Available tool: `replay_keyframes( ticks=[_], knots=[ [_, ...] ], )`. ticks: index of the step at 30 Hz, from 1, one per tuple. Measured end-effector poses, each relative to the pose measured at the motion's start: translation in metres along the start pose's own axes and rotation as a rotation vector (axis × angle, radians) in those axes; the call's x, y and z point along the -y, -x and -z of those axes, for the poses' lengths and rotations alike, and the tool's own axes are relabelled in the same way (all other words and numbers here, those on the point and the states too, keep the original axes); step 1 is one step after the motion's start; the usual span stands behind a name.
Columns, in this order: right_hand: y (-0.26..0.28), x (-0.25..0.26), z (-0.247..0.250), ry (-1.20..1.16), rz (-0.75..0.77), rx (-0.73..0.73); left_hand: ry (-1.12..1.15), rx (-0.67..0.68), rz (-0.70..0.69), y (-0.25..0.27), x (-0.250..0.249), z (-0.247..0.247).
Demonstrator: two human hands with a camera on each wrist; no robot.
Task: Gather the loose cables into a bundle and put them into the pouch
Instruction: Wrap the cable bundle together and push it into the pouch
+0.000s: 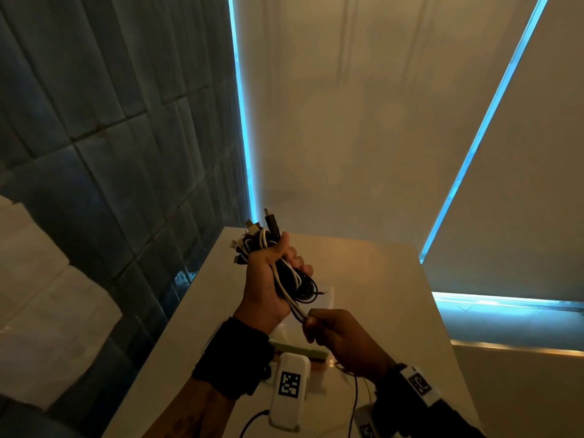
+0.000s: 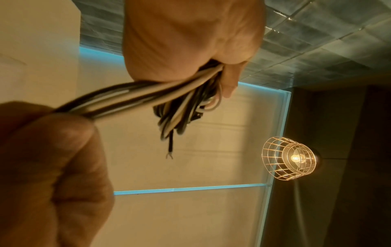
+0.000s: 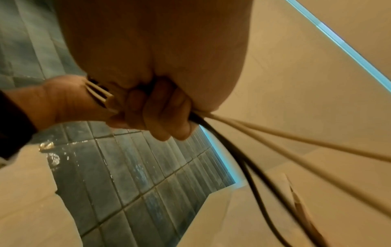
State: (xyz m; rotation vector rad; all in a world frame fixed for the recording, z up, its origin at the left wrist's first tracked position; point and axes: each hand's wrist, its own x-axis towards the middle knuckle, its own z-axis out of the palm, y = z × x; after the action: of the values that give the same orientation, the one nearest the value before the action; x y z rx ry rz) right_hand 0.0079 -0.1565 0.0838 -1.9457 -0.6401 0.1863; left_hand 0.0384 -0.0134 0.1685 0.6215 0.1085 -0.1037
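Raised above the white table (image 1: 379,279), my left hand (image 1: 271,273) grips a bundle of black and white cables (image 1: 294,279), with plug ends (image 1: 252,232) sticking out of the top of the fist. Just below it, my right hand (image 1: 335,333) grips the trailing strands of the same cables (image 3: 275,145). The left wrist view shows the cables (image 2: 131,100) stretched taut between both fists, loops hanging under my left hand (image 2: 190,41). A clear plastic pouch (image 1: 322,298) with a green strip (image 1: 303,350) lies flat on the table under the hands.
A dark tiled wall (image 1: 110,137) runs along the left. Pale roller blinds (image 1: 363,121) stand behind the table. Cable tails (image 1: 355,403) hang down from my right hand near the table's front edge. A caged lamp (image 2: 292,160) shows in the left wrist view.
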Motion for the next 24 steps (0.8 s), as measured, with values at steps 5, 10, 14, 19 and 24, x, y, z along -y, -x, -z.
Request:
replay_keyframes(
  ticks=[5,10,14,19,24],
  knots=[
    [0.006,-0.015,0.012,0.204,-0.006,0.069,-0.088,0.126,0.152,0.009,-0.003,0.004],
    [-0.004,-0.011,0.053,0.429,-0.047,0.081,-0.296,0.26,0.232,0.02,0.002,0.007],
    [-0.015,0.016,0.082,0.58,-0.057,0.067,-0.477,0.239,0.234,0.021,0.007,0.01],
    [-0.027,0.037,0.102,0.648,0.017,0.109,-0.545,0.276,0.41,0.025,0.012,0.013],
    [-0.034,0.044,0.111,0.557,0.069,0.101,-0.592,0.288,0.429,0.032,0.009,0.015]
  ],
)
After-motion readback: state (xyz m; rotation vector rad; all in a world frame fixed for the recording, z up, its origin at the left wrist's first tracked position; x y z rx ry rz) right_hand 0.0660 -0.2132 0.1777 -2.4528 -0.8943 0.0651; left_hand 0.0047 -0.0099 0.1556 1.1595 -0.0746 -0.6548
